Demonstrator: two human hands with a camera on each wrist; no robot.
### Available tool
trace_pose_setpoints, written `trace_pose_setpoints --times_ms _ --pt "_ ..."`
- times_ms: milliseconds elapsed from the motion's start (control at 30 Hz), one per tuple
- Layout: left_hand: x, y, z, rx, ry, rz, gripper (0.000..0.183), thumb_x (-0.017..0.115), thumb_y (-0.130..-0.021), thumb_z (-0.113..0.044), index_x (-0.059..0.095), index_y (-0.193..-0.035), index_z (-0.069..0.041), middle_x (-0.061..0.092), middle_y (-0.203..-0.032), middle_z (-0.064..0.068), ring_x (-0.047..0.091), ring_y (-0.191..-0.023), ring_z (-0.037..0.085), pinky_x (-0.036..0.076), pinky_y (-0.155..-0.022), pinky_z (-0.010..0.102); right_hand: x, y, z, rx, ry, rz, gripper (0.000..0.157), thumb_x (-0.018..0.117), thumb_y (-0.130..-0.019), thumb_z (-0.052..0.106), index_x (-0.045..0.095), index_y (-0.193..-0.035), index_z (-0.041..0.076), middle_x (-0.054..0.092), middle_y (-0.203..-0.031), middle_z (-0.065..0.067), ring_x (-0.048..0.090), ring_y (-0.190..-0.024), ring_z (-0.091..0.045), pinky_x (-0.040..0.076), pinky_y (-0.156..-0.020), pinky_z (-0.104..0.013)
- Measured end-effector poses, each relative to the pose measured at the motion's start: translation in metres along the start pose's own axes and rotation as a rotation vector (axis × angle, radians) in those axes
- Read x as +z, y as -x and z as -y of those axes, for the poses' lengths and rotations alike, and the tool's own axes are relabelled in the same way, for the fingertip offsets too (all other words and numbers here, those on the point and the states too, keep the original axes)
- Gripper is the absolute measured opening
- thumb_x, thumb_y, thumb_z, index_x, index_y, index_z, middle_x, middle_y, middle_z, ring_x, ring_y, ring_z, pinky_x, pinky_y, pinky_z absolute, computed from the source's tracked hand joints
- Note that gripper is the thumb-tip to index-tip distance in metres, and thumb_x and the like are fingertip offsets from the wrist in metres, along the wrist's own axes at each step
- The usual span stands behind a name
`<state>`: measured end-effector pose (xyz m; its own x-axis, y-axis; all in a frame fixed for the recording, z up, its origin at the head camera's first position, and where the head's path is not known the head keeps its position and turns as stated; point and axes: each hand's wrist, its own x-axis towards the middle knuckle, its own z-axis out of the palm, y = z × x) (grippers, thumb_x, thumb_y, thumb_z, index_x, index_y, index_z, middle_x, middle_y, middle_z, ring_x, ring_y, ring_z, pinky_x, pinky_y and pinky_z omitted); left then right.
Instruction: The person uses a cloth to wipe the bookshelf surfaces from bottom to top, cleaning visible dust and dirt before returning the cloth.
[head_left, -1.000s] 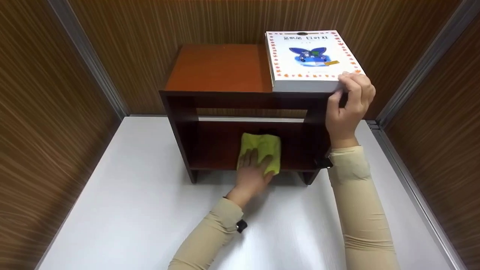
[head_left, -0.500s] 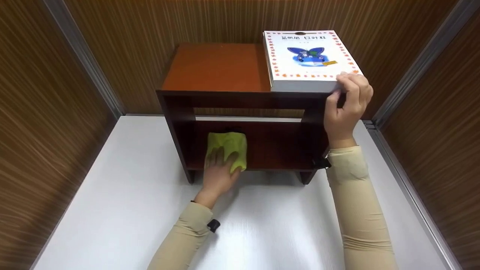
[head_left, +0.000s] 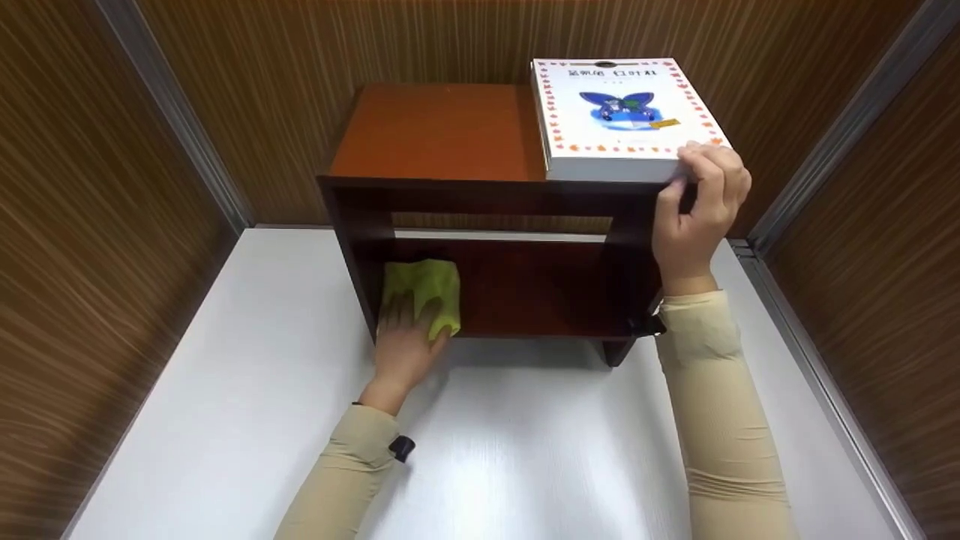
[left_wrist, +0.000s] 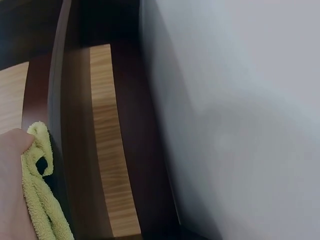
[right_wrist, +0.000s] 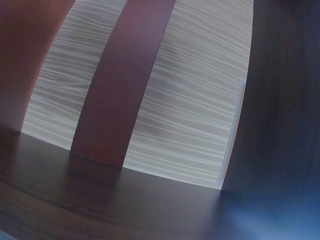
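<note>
On the lower board of a small brown wooden shelf lies a yellow-green cloth, at the left end. My left hand presses it down with spread, straight fingers. In the left wrist view the cloth bulges in a fold beside my thumb. A thick white picture book, perhaps a stack, sits on the right half of the shelf's top. My right hand grips its front right corner, fingers on the cover and thumb at the shelf's front edge. Neither the right hand nor the book shows in the right wrist view.
The shelf stands on a white table against a wood-grain back wall. Similar panels rise on both sides, with metal strips in the corners. The shelf's upright left side is close by the cloth.
My left hand has slid the cloth leftward along the lower board, from right of the middle to the left end. The right hand and the book have stayed in place.
</note>
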<state>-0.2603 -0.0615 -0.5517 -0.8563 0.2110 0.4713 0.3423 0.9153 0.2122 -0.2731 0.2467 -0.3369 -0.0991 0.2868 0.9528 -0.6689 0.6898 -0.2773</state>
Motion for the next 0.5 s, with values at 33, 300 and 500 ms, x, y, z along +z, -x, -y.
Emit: trace_pose_setpoints --times_ms 33,300,500 --pt "-0.0006 0.0002 0.0014 -0.004 -0.001 0.011 0.045 0.053 -0.091 -0.044 0.056 -0.127 -0.017 0.044 -0.133 0.029 0.035 -0.126 0.047 0.028 -0.102 0.056 -0.0003 -0.0001 0.0003 0.001 0.000 0.002 0.024 0.048 -0.077 0.009 0.063 -0.091 -0.003 0.061 -0.096 -0.015 0.051 -0.101 -0.026 0.031 -0.096 -0.039" --pt "-0.0016 0.0027 0.0052 -0.012 -0.001 0.043 0.047 0.052 -0.092 -0.045 0.055 -0.130 -0.017 0.043 -0.133 0.027 0.035 -0.126 0.046 0.028 -0.103 0.054 -0.0004 0.0005 0.0017 0.000 -0.005 0.013 0.024 0.049 -0.077 0.008 0.063 -0.091 -0.003 0.061 -0.096 -0.016 0.051 -0.101 -0.026 0.031 -0.096 -0.039" --pt "-0.0028 0.0013 0.0039 0.013 -0.002 0.002 0.046 0.054 -0.091 -0.043 0.057 -0.128 -0.016 0.046 -0.130 0.028 0.039 -0.123 0.047 0.029 -0.101 0.054 -0.0017 -0.0012 0.0019 0.002 -0.006 0.015 0.024 0.048 -0.077 0.009 0.063 -0.091 -0.004 0.061 -0.096 -0.016 0.051 -0.101 -0.026 0.031 -0.096 -0.039"
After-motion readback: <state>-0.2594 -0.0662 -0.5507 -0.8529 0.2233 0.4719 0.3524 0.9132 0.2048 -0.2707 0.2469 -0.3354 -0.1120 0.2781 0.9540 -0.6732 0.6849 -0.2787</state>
